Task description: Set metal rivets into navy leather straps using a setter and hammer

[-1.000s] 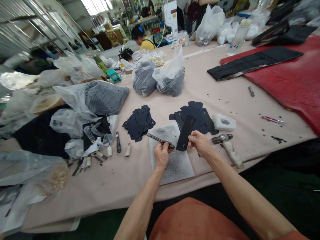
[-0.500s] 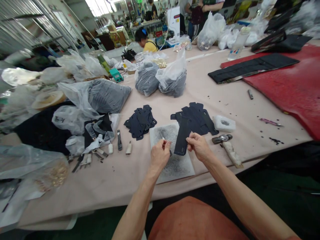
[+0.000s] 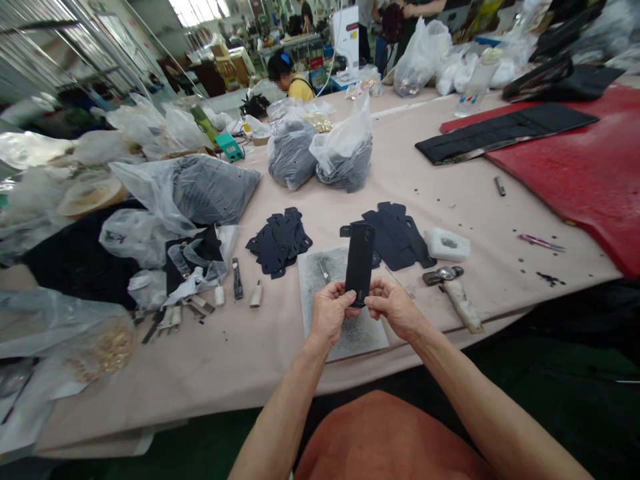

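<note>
Above the tabletop [image 3: 240, 363], the left hand [image 3: 330, 312] and right hand [image 3: 399, 311] pinch a dark strip [image 3: 359, 257], apparently adjusting it; any regrip calls for loosening one hand.

Held piece [image 3: 360, 260] above board [image 3: 347, 343], hammer [image 3: 463, 309] at right (block [image 3: 447, 245] just behind).

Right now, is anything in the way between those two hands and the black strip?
Nothing visible: the left hand and right hand both touch the black strip at its near end. A thin rod shows beside the right hand, not in between.
</note>
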Tool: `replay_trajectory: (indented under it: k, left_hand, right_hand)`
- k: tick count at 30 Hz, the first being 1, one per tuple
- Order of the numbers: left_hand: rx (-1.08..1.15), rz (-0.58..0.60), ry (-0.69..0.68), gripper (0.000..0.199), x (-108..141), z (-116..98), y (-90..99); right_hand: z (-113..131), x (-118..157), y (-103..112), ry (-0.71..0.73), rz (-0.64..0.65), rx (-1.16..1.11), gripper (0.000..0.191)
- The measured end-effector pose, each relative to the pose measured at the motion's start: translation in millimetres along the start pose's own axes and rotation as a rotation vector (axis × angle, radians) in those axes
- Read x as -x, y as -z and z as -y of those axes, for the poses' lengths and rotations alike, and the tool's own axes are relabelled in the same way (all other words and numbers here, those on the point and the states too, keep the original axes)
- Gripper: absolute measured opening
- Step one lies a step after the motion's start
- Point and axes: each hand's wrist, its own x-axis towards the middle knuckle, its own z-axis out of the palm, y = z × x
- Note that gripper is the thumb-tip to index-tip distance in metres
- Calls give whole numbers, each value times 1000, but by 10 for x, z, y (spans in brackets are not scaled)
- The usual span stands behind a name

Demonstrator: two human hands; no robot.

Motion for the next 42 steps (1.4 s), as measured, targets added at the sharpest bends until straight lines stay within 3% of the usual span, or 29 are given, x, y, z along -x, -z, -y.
replay_trajectory:
  k: [3, 9, 11, 16, 19, 22, 29, 33, 39, 42]
  left_hand:
    - [3, 25, 37, 38, -4, 3, -5]
    - [-26, 72, 94, 43, -9, 73, -14]
    - [-159, 55, -34, 32, 6, 86, -16]
    - [-833, -27, -698, 28, 68, 47, 12]
    - [-1094, 33, -862, 25, 89, 5, 14]
    - [-1176, 87, -864, 24, 87, -19, -10]
    - [-1203, 78, -948, 16, 59, -13, -63]
    - [-1246, 77, -997, 13, 55, 52, -95]
    - [-1103, -144, -987, 14, 25, 210, -157]
    - [-1014, -223, -912, 13, 27, 220, -152]
  right_hand:
    - [-49, -8, -15, 34, -22, -61, 33]
    - [1, -11, -56, 26, 99, -245, 44]
    - [-1, -9, -59, 31, 92, -255, 44]
    - [-69, -33, -42, 100, -1, -166, 42]
    - [-74, -40, -35, 134, -34, -93, 40]
    - [-43, -30, -33, 151, -58, -36, 38]
    - [-5, -8, -16, 136, -87, -13, 40]
    - [-24, -25, -13, 151, -129, 44, 32]
    - [-32, -63, -143, 271, -284, 109, 25]
    - [-18, -68, -198, 295, -287, 142, 24]
